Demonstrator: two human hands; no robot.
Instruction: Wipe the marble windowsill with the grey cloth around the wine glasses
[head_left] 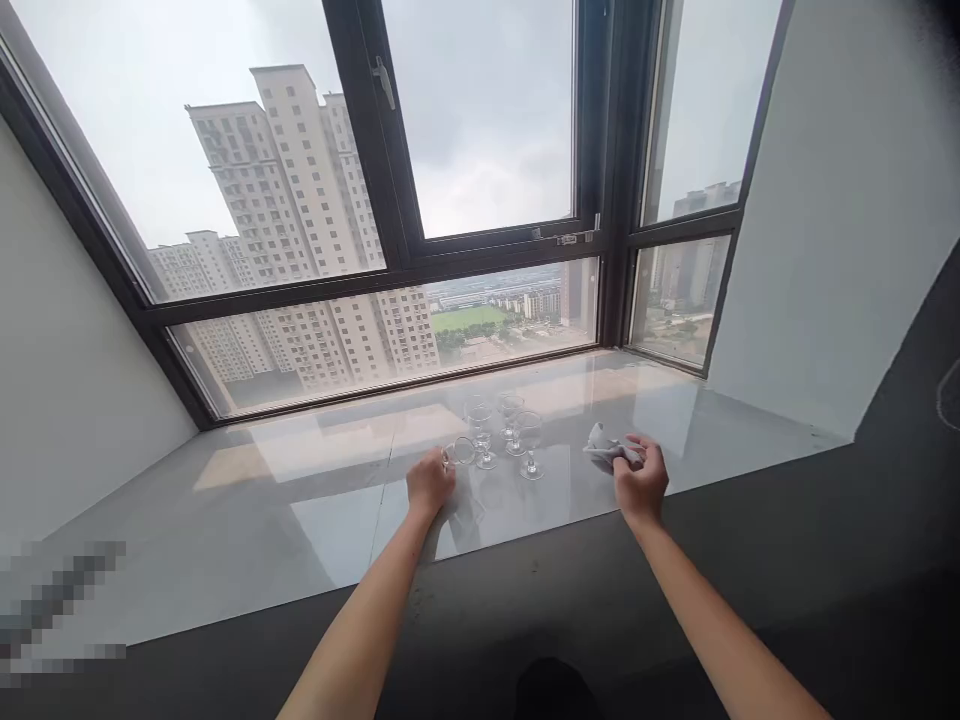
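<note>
The left hand (pixel 430 483) grips a clear stemmed glass (pixel 459 453), tipped sideways; the right hand (pixel 641 477) bunches a crumpled grey cloth (pixel 609 450) on the glossy pale stone surface (pixel 300 500) below the window (pixel 480 180).

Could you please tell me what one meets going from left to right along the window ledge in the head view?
Left hand → tilted glass held in it → cluster of upright stemmed glasses → crumpled cloth → right hand gripping the cloth.
</note>
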